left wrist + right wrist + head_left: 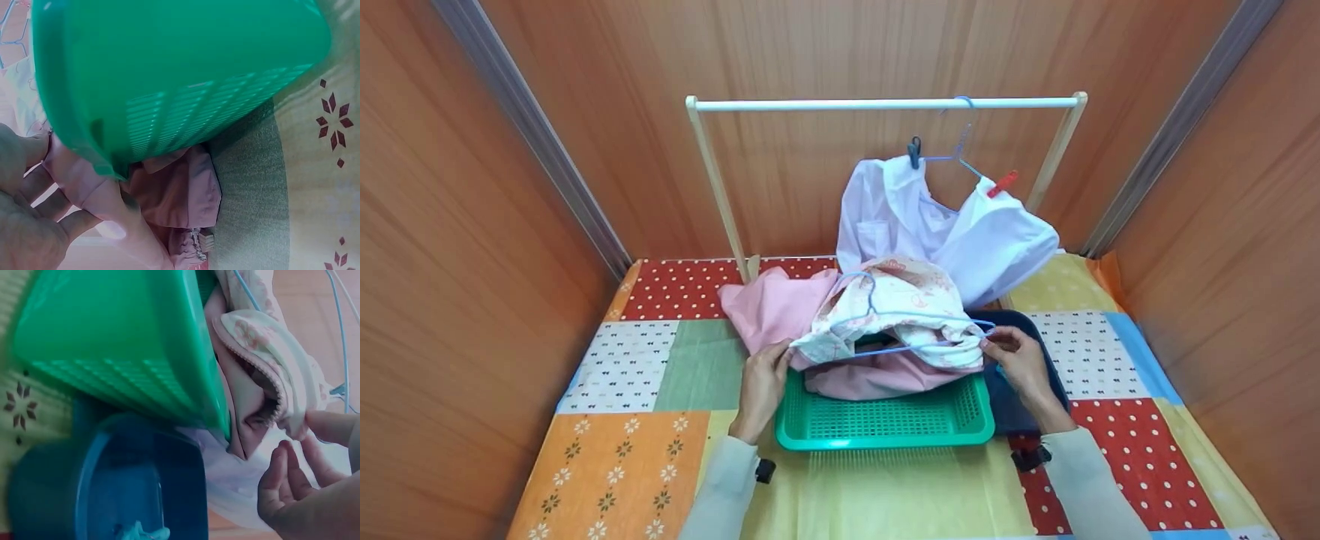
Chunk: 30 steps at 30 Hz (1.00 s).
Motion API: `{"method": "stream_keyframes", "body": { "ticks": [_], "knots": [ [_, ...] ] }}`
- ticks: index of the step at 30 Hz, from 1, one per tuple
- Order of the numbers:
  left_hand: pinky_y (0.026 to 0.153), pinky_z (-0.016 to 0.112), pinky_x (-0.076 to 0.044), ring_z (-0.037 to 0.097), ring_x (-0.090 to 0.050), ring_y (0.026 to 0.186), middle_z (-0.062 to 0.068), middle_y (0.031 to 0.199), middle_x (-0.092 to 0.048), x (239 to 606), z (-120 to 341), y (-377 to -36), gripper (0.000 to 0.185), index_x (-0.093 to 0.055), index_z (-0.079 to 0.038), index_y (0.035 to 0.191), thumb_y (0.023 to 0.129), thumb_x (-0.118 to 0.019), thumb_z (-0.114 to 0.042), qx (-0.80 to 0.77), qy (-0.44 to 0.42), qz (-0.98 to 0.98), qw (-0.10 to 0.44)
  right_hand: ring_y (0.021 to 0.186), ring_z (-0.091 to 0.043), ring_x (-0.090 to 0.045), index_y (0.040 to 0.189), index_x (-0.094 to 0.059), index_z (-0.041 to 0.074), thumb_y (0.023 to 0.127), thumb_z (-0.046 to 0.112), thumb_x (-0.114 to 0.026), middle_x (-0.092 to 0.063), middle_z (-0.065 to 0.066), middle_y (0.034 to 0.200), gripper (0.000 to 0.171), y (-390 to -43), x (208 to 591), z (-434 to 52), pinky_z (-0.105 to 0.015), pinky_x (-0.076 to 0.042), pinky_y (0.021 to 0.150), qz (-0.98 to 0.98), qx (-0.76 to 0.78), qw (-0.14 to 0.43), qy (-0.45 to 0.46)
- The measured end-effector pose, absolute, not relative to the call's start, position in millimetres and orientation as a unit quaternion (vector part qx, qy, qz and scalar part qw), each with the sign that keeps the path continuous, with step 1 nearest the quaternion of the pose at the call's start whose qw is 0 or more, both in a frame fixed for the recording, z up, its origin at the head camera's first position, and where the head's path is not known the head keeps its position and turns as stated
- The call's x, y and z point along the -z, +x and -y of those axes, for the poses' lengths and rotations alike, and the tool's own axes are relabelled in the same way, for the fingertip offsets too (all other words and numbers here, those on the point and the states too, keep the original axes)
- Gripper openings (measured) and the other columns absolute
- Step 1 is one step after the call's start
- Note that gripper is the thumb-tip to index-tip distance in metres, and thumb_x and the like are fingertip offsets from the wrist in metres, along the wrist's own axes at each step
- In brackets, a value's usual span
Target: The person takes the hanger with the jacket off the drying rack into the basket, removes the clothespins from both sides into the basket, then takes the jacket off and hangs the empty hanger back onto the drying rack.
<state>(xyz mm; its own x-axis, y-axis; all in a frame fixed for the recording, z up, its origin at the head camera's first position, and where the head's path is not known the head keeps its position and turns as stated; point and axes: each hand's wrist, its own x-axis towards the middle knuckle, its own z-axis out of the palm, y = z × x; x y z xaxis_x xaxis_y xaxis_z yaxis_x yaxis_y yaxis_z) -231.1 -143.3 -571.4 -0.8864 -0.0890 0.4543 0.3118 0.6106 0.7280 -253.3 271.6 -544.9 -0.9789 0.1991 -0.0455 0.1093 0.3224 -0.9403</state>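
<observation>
A pink garment with a white floral lining (915,289) lies bunched over the back of a green basket (885,444). On the lining rests a blue wire hanger (894,349), its hook pointing away from me. My left hand (763,386) pinches the garment's left edge between thumb and fingers. At the other side my right hand (1024,367) grips the lining's edge, close to the hanger's right end. A zipper (261,374) runs along the garment's opening in the right wrist view. Pink cloth (177,194) hangs down behind the basket in the left wrist view.
Behind stands a rack with a white rail (825,106). A white shirt (885,202) hangs there on another blue hanger, with a black clothespin (914,152) and a red clothespin (1003,184). Right of the basket sits a dark blue bin (1016,409) containing small light-blue items (143,532).
</observation>
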Motion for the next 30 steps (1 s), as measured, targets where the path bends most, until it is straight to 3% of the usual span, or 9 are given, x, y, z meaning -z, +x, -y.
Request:
{"method": "stream_keyframes", "body": {
  "ticks": [4, 7, 11, 14, 18, 30],
  "knots": [
    [0.082, 0.041, -0.058, 0.023, -0.072, 0.096, 0.010, 0.103, -0.076, 570.7, 143.6, -230.6, 0.020, -0.075, -0.006, 0.111, 0.094, -0.064, -0.008, 0.439, -0.067, 0.866, 0.228, 0.114, -0.023, -0.057, 0.132, -0.054, 0.001, 0.090, 0.010, -0.070, -0.058, -0.018, 0.129, 0.046, -251.0, 539.3, -274.6, -0.014, -0.046, 0.084, 0.814, -0.572, 0.060, -0.075],
    [0.081, 0.041, -0.058, 0.023, -0.072, 0.095, 0.010, 0.102, -0.076, 570.3, 143.9, -230.5, 0.019, -0.075, -0.006, 0.110, 0.094, -0.065, -0.008, 0.438, -0.070, 0.866, 0.232, 0.120, -0.027, -0.055, 0.133, -0.056, 0.004, 0.091, 0.009, -0.067, -0.059, -0.017, 0.132, 0.043, -248.7, 533.0, -275.4, -0.010, -0.042, 0.085, 0.824, -0.555, 0.101, -0.049],
    [0.080, 0.041, -0.058, 0.025, -0.072, 0.094, 0.010, 0.101, -0.076, 570.0, 143.8, -230.8, 0.019, -0.075, -0.004, 0.109, 0.093, -0.065, -0.006, 0.429, -0.076, 0.866, 0.245, 0.114, -0.026, -0.060, 0.125, -0.065, 0.007, 0.093, 0.012, -0.067, -0.066, -0.015, 0.123, 0.033, -246.1, 523.8, -272.8, -0.012, -0.043, 0.089, 0.843, -0.507, 0.179, -0.001],
    [0.081, 0.042, -0.058, 0.025, -0.072, 0.095, 0.011, 0.101, -0.076, 569.6, 143.5, -230.8, 0.019, -0.075, -0.003, 0.109, 0.092, -0.066, -0.006, 0.429, -0.076, 0.866, 0.247, 0.112, -0.026, -0.061, 0.121, -0.069, 0.009, 0.092, 0.014, -0.068, -0.068, -0.013, 0.120, 0.029, -245.5, 518.5, -268.9, -0.023, -0.045, 0.094, 0.858, -0.462, 0.221, 0.037],
    [0.082, 0.042, -0.057, 0.026, -0.072, 0.097, 0.012, 0.103, -0.076, 569.1, 142.9, -230.6, 0.021, -0.074, -0.003, 0.111, 0.092, -0.066, -0.007, 0.434, -0.068, 0.866, 0.240, 0.119, -0.026, -0.060, 0.119, -0.070, 0.010, 0.092, 0.013, -0.069, -0.067, -0.011, 0.122, 0.028, -246.5, 515.8, -263.8, -0.034, -0.043, 0.099, 0.868, -0.426, 0.242, 0.081],
    [0.084, 0.043, -0.057, 0.026, -0.072, 0.099, 0.011, 0.105, -0.075, 569.1, 143.2, -230.0, 0.021, -0.074, -0.003, 0.111, 0.093, -0.065, -0.006, 0.434, -0.063, 0.869, 0.228, 0.105, -0.033, -0.065, 0.109, -0.075, 0.006, 0.088, 0.001, -0.069, -0.071, -0.013, 0.111, 0.023, -254.5, 515.3, -252.5, -0.033, -0.045, 0.089, 0.865, -0.355, 0.288, 0.205]
  ]
}}
